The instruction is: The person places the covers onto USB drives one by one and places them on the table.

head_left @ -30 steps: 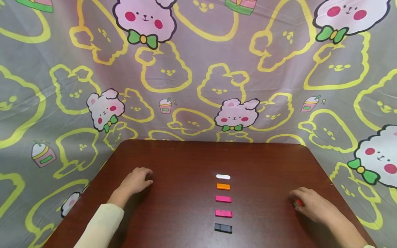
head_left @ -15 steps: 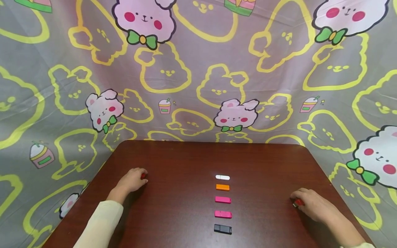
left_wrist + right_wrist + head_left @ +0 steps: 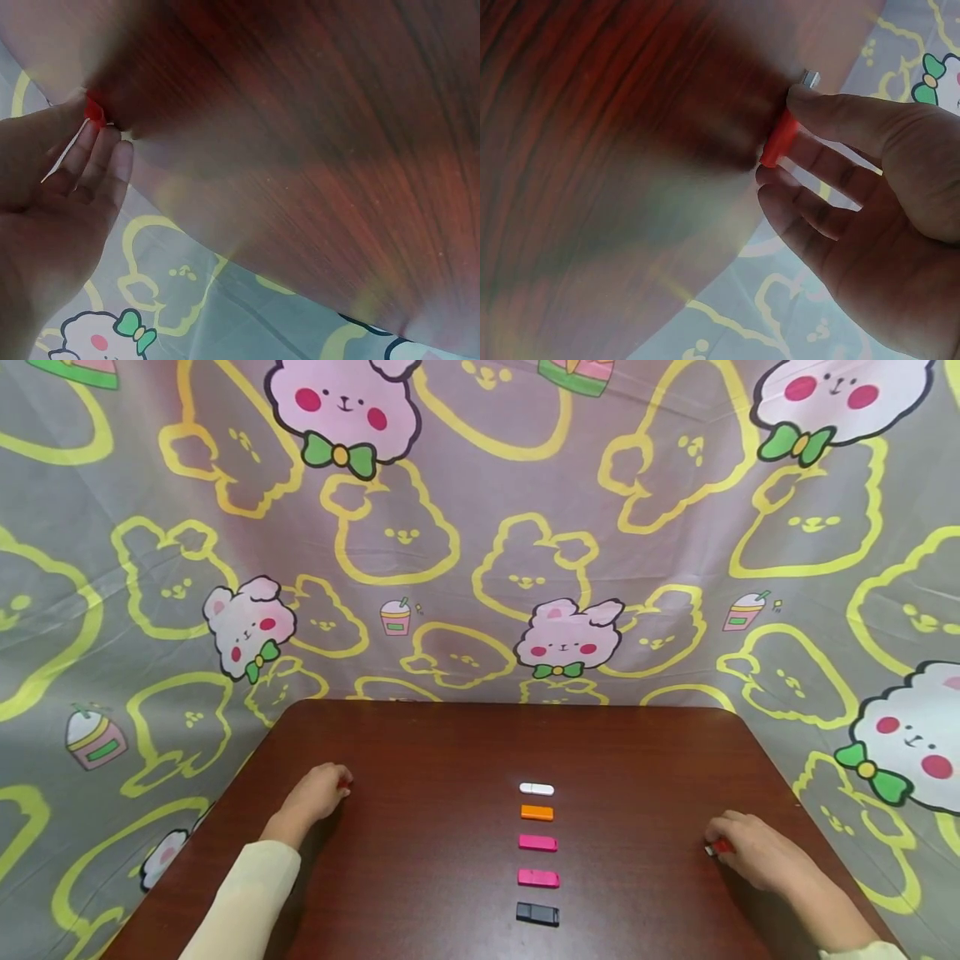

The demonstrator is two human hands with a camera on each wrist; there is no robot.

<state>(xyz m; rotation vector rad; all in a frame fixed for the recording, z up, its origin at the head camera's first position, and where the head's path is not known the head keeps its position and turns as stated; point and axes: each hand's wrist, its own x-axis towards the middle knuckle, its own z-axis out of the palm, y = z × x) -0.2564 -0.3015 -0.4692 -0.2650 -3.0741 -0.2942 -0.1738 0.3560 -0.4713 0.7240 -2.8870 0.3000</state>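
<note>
At the right of the table, my right hand (image 3: 761, 852) pinches a red USB flash drive (image 3: 781, 139) between thumb and fingers. The drive's bare metal plug (image 3: 811, 78) sticks out past the thumb in the right wrist view. Over on the left side, my left hand (image 3: 315, 793) pinches a small red piece (image 3: 95, 110), mostly covered by the fingers; it looks like a cap. Between the hands lies a column of USB drives: a white one (image 3: 537, 789), an orange one (image 3: 537, 812), two pink ones (image 3: 537, 842) and a black one (image 3: 537, 914) nearest me.
The dark wooden table (image 3: 435, 752) has rounded far corners. A grey curtain (image 3: 450, 485) with cartoon rabbits and yellow outlines hangs behind it and along both sides.
The left hand has shifted slightly left, and the red piece came into view in its fingers. The right hand stays almost in place, with the drive's metal plug showing more clearly.
</note>
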